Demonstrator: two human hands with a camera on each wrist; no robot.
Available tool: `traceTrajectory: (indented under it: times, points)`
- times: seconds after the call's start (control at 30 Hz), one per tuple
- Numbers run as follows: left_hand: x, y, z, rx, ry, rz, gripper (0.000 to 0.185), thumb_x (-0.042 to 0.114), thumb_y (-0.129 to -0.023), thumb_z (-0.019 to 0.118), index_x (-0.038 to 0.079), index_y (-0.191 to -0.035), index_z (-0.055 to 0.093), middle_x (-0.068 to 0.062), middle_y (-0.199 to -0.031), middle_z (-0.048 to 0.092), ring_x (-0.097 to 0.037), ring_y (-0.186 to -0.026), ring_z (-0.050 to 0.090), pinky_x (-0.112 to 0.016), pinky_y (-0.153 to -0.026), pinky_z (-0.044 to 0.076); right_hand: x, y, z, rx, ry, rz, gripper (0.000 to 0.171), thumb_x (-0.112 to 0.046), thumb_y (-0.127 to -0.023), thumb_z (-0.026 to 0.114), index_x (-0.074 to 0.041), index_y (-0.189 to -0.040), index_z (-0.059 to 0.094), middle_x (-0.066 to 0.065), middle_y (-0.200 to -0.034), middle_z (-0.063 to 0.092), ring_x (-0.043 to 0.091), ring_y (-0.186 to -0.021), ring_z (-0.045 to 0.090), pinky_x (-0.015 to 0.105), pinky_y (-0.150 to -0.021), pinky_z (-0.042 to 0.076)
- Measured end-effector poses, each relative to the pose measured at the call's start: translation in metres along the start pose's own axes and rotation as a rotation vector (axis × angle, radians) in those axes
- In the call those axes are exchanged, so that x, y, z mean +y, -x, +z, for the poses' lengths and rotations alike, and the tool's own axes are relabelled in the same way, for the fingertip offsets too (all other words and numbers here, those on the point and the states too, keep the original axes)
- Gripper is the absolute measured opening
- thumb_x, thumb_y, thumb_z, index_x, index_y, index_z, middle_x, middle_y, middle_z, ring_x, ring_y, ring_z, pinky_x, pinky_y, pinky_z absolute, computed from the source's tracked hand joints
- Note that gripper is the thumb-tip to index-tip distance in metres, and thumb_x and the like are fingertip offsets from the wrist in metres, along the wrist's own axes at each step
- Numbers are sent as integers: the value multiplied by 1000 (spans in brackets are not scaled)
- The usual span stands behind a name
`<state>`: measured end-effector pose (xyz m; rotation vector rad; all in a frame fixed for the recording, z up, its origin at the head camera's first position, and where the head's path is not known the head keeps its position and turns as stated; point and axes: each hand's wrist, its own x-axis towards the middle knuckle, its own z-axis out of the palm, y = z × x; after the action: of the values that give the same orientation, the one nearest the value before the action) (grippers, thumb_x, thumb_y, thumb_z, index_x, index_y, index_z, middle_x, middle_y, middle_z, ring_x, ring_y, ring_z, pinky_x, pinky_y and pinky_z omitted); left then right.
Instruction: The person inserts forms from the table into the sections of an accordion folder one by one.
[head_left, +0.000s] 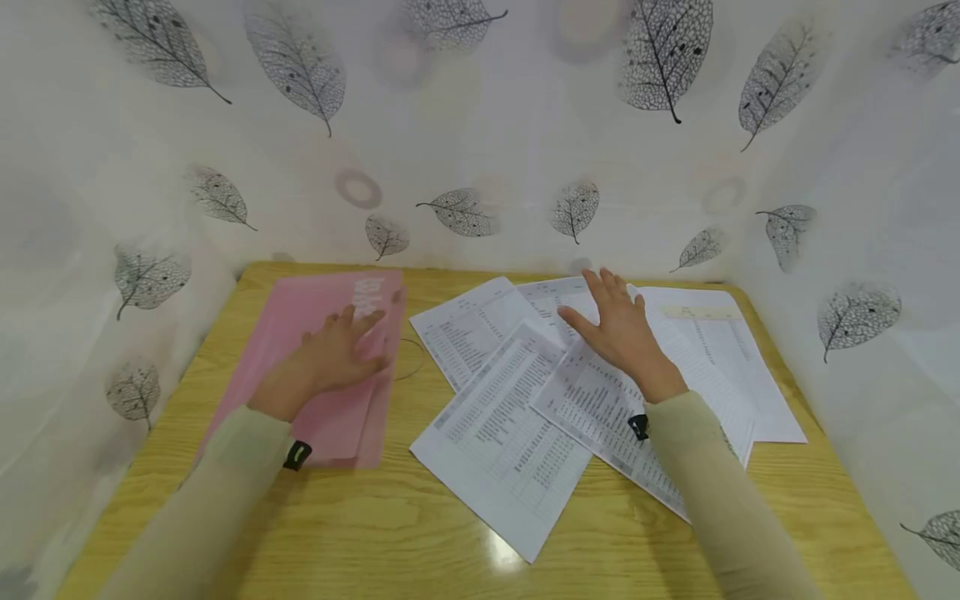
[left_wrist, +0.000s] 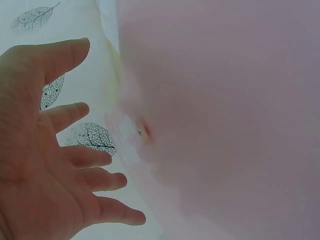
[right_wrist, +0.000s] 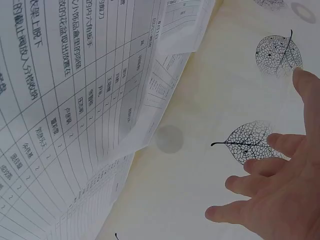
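Note:
In the head view, the left hand (head_left: pixel 330 354) hovers over a pink plastic file folder (head_left: pixel 341 433) on the left of the table, fingers spread. The left wrist view has that hand (left_wrist: pixel 55 150) with fingers apart and nothing in them, the pink folder (left_wrist: pixel 225 125) filling the other side. On the right, the right hand (head_left: pixel 622 333) is held with spread fingers over several overlapping printed sheets (head_left: pixel 502 417). Its fingers (right_wrist: pixel 240 185) hold nothing in the right wrist view, where sheets with printed tables (right_wrist: pixel 75 100) stand out at the left.
A wooden table (head_left: pixel 337 525) carries everything. White sheets (head_left: pixel 720 333) lie at its right back, one with a pale strip (head_left: pixel 701 313). A thin loop (head_left: pixel 411 360) shows beside the folder. Leaf-patterned white covering (head_left: pixel 480 125) rises behind and at both sides.

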<state>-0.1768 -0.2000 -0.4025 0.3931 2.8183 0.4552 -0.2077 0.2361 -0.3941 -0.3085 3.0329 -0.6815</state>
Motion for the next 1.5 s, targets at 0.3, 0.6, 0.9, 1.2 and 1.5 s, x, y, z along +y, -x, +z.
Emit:
traceTrajectory:
  times: [0.3,0.6,0.9,1.2,1.5]
  points:
    - [-5,-2,14,-14,-5,21,79,50,-101,60,18,-167,30,-43,-166,15,-70,-147,24,-88,-103,31,18,9,-1,-9,-42,26,90,-65,-104,49,-11,-169,19,23,-175,19,45,-162,14,77,-122,9]
    - [-6,-3,21,-24,52,21,80,42,-98,65,16,-166,32,-45,-164,12,-72,-146,21,-85,-106,30,37,20,-1,-5,-55,59,88,-63,-105,50,-10,-169,21,23,-173,23,50,-158,22,67,-125,22]
    - [-5,-3,25,-5,57,49,78,33,-94,68,10,-162,38,-48,-162,17,-71,-144,28,-81,-105,38,53,31,-3,-36,-55,103,85,-61,-106,48,-9,-168,23,26,-172,25,52,-157,23,67,-125,22]
    - [-7,-3,25,61,56,137,67,27,-93,61,3,-154,48,-51,-153,32,-67,-131,49,-73,-106,44,72,44,-3,-32,-42,130,70,-53,-109,48,-3,-158,44,31,-152,54,55,-139,50,66,-115,39]
    - [-13,0,28,53,92,133,59,27,-102,55,7,-157,48,-49,-156,30,-66,-136,45,-73,-110,41,98,49,-9,-1,-28,117,52,-37,-107,57,3,-140,63,29,-125,72,50,-120,66,63,-103,49]
